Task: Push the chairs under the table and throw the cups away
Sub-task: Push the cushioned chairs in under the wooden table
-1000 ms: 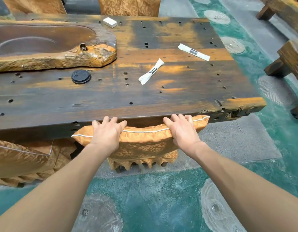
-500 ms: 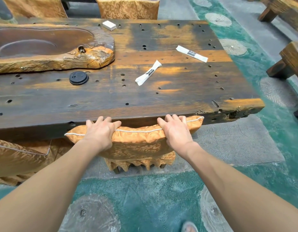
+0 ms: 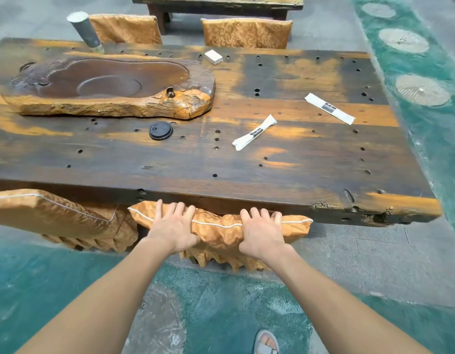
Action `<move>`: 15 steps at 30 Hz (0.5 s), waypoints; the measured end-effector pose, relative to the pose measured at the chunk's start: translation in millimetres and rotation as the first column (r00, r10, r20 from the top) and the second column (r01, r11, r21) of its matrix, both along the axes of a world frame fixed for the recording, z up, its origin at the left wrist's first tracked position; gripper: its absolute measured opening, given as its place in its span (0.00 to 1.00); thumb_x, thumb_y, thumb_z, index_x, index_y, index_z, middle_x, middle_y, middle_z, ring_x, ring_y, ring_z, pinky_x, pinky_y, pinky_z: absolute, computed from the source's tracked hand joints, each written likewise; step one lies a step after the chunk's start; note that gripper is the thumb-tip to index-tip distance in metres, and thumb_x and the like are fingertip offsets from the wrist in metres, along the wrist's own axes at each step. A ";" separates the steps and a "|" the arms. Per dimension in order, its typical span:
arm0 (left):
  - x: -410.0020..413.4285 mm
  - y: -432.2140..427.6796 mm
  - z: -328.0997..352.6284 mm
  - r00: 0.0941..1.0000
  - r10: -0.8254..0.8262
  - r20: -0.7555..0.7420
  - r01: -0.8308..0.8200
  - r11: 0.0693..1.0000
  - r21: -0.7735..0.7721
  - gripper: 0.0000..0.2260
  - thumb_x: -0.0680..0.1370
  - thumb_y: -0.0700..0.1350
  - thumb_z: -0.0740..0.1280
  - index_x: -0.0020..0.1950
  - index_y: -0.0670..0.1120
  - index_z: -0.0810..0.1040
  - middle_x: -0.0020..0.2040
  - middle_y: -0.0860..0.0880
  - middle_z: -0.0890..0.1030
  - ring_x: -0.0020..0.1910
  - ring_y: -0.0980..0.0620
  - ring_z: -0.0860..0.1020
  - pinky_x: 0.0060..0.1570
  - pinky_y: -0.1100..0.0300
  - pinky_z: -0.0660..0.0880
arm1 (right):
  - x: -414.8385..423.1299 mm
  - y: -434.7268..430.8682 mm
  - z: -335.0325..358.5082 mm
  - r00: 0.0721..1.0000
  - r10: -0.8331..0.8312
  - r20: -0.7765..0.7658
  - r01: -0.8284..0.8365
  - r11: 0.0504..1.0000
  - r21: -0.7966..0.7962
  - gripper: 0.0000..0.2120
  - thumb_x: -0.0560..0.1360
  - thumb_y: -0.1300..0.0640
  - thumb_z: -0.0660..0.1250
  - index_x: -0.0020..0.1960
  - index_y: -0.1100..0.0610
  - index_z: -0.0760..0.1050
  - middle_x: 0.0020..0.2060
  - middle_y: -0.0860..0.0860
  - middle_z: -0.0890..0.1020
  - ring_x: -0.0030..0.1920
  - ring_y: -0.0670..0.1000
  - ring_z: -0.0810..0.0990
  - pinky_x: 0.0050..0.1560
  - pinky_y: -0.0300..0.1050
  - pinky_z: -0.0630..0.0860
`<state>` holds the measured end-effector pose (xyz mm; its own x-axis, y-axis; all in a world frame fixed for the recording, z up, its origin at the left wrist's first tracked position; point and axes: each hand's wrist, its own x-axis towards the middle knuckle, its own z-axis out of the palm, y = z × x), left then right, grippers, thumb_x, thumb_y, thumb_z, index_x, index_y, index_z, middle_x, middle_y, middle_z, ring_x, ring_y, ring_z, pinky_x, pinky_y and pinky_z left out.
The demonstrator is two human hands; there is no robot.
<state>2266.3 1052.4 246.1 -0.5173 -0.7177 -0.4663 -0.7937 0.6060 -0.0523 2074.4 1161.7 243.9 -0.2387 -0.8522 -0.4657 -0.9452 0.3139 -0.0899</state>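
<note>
A chair in an orange patterned cover [image 3: 218, 229] stands at the near edge of the heavy dark wooden table [image 3: 247, 180], its back touching the table edge. My left hand [image 3: 174, 227] and my right hand [image 3: 262, 232] both grip the top of that chair back, fingers curled over it. A second covered chair [image 3: 50, 213] sits to its left, also against the table. Two more covered chairs [image 3: 247, 33] stand at the far side. A black cup lid [image 3: 160, 130] lies on the table; no cup body is visible.
A carved wooden tea tray [image 3: 109, 88] fills the table's left half. Two white paper wrappers [image 3: 254, 132] and a small white box [image 3: 213, 56] lie on the tabletop. A grey post [image 3: 84, 30] leans at the far left. Another wooden bench [image 3: 218, 3] stands beyond. My sandalled foot [image 3: 266, 342] is on the green floor.
The chair has slid further in until its back meets the table edge. My view has risen, showing the far chairs and the bench. Both hands keep their hold.
</note>
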 end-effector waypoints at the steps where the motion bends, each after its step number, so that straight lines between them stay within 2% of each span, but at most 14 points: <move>1: 5.2 4.1 1.6 0.999 -0.005 -0.039 0.005 1.000 0.004 0.35 0.75 0.65 0.61 0.77 0.51 0.59 0.74 0.47 0.65 0.78 0.45 0.57 0.77 0.38 0.43 | 2.7 -2.5 2.7 1.000 0.010 0.028 -0.011 1.000 0.027 0.29 0.69 0.54 0.65 0.70 0.52 0.64 0.63 0.52 0.72 0.66 0.59 0.69 0.70 0.68 0.58; 4: 22.1 10.4 16.1 0.987 0.025 -0.160 -0.010 0.996 0.090 0.34 0.78 0.65 0.60 0.80 0.53 0.56 0.81 0.50 0.58 0.81 0.49 0.50 0.78 0.41 0.46 | 5.5 -12.0 10.5 0.992 0.044 0.121 -0.056 0.994 0.099 0.30 0.73 0.50 0.64 0.73 0.52 0.62 0.65 0.51 0.72 0.68 0.60 0.70 0.70 0.74 0.56; 7: 42.9 3.5 42.1 0.977 0.082 -0.199 -0.044 0.981 0.188 0.38 0.77 0.66 0.63 0.82 0.57 0.51 0.82 0.54 0.54 0.81 0.50 0.49 0.77 0.37 0.49 | 11.1 -32.2 30.4 0.971 0.078 0.228 -0.108 0.987 0.121 0.31 0.74 0.36 0.62 0.72 0.48 0.64 0.67 0.50 0.73 0.68 0.59 0.71 0.67 0.70 0.63; 8: 49.0 -1.6 50.7 0.972 0.107 -0.209 -0.066 0.978 0.196 0.39 0.76 0.66 0.64 0.82 0.58 0.50 0.82 0.54 0.54 0.81 0.49 0.50 0.76 0.36 0.50 | 13.0 -40.4 38.7 0.965 0.097 0.245 -0.130 0.984 0.124 0.30 0.75 0.35 0.62 0.72 0.47 0.65 0.67 0.50 0.73 0.68 0.58 0.72 0.66 0.69 0.65; 12: 88.4 -33.4 97.6 0.917 0.271 -0.292 -0.230 0.959 0.165 0.41 0.73 0.63 0.68 0.81 0.58 0.52 0.81 0.53 0.59 0.79 0.48 0.55 0.74 0.38 0.57 | 32.5 -85.6 81.2 0.966 0.163 0.201 -0.175 0.984 0.042 0.25 0.79 0.41 0.63 0.72 0.48 0.65 0.69 0.52 0.73 0.69 0.58 0.71 0.66 0.65 0.67; 15: 121.8 -60.8 123.7 0.872 0.373 -0.316 -0.344 0.927 0.147 0.38 0.73 0.63 0.68 0.79 0.55 0.59 0.77 0.51 0.65 0.75 0.45 0.62 0.71 0.42 0.64 | 51.6 -116.4 109.9 0.971 0.188 0.145 -0.187 0.982 -0.021 0.25 0.79 0.44 0.64 0.73 0.49 0.64 0.69 0.52 0.73 0.70 0.58 0.71 0.66 0.65 0.69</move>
<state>2388.1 991.6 369.8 -0.3665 -0.8496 -0.3793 -0.9189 0.2666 0.2907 2126.0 1045.3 353.8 -0.0048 -0.8788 -0.4771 -0.9637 0.1315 -0.2326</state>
